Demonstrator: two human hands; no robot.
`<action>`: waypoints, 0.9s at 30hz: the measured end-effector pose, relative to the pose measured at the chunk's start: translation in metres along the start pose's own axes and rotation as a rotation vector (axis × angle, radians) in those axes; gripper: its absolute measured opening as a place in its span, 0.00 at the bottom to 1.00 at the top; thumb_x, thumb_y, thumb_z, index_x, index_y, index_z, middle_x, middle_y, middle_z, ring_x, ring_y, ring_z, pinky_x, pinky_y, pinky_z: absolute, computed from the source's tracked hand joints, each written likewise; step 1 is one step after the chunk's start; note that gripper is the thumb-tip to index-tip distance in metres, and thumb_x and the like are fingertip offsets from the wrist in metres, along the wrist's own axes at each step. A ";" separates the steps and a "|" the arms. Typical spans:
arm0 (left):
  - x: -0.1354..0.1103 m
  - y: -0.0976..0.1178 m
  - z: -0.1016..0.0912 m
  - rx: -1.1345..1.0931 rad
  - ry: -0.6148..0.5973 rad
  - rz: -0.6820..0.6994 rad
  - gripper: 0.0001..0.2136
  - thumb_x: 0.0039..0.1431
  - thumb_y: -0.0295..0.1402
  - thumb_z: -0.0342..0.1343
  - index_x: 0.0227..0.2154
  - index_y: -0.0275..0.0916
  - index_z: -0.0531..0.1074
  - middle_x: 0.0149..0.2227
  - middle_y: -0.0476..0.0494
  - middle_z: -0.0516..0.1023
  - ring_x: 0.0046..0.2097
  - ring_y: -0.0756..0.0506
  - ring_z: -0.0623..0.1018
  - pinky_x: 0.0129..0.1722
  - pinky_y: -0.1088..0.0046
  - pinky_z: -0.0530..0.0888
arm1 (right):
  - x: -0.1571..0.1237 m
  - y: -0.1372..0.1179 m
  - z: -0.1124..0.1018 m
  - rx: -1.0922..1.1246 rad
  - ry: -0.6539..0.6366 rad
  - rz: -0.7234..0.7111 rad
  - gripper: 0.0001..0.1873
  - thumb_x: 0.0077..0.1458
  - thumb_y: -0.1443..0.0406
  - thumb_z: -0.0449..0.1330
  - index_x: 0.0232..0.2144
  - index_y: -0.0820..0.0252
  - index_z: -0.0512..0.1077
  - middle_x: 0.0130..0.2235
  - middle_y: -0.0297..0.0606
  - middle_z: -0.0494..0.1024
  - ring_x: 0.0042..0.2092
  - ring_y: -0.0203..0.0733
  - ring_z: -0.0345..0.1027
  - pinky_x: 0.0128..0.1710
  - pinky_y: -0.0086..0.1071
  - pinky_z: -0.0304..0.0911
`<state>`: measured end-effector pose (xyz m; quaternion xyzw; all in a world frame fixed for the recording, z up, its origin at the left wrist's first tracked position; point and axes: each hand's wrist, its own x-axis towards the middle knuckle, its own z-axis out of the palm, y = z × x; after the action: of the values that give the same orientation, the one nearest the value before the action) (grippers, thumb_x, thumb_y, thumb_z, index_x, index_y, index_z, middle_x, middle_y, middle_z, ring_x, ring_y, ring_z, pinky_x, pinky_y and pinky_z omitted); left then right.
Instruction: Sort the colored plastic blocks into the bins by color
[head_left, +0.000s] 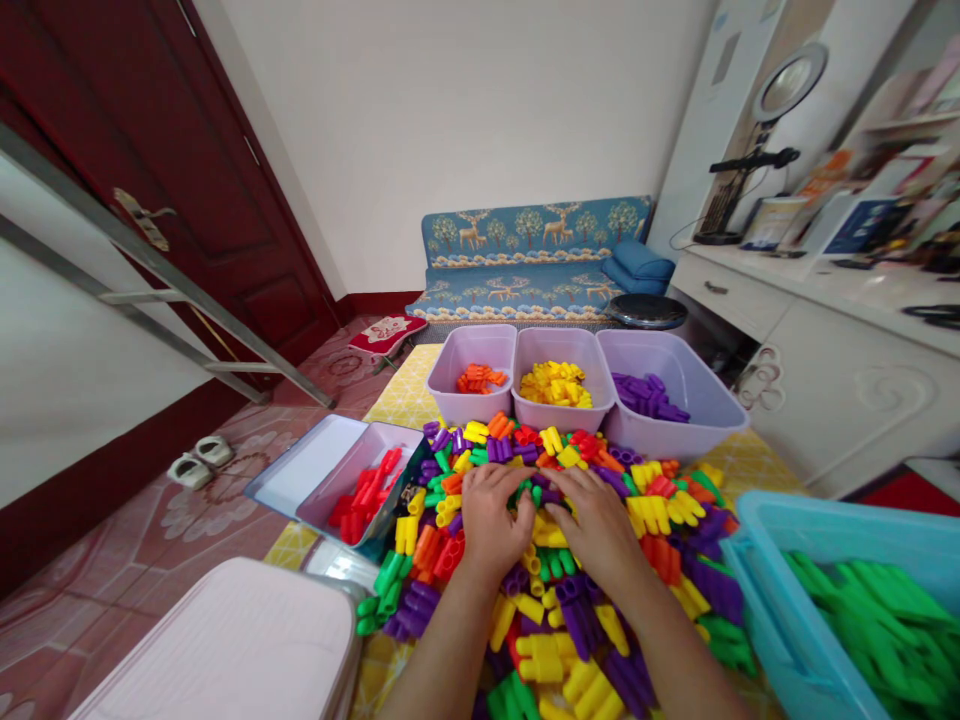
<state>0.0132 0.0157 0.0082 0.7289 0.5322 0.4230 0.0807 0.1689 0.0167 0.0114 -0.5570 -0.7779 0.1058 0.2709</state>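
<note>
- The pile of plastic building blocks (556, 563) is spread over the yellow tablecloth (409, 385), with many colours mixed and pieces lying across each other.
- The left hand (493, 512) is low in the far part of this pile, its fingers bent; a green block (535, 494) shows just beside its thumb and forefinger. Whether it is gripped, I cannot tell.
- The right hand (591, 515) is opposite, fingers curved inward and not made into a fist, with a purple block (552, 494) near the fingertips. Here also I cannot tell if something is held.
- Because the hands are so near together, it is better, I think, to give each one its own block, so the fingers do not disturb one another.
- A piece on top should be taken by its sides, with light fingertips; pulling from below would probably make the neighbours slide.
- Behind the pile, three lilac bins (562, 415) contain orange, yellow and purple blocks, respectively.
- Red blocks (367, 500) lie in a tub at the left, green ones in the turquoise bin (847, 510) at the right; sleeves or wrists should pass their rims carefully.
</note>
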 end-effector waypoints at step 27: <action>0.002 -0.006 0.007 0.100 0.111 -0.056 0.08 0.58 0.29 0.53 0.34 0.42 0.78 0.45 0.42 0.74 0.49 0.40 0.71 0.49 0.57 0.69 | -0.007 0.010 -0.033 0.569 -0.186 0.174 0.12 0.48 0.67 0.59 0.36 0.56 0.78 0.36 0.37 0.81 0.37 0.45 0.74 0.40 0.39 0.70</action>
<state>0.0137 0.0219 0.0014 0.6924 0.5765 0.4330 0.0263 0.1962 0.0088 0.0321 -0.5110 -0.6880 0.3926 0.3337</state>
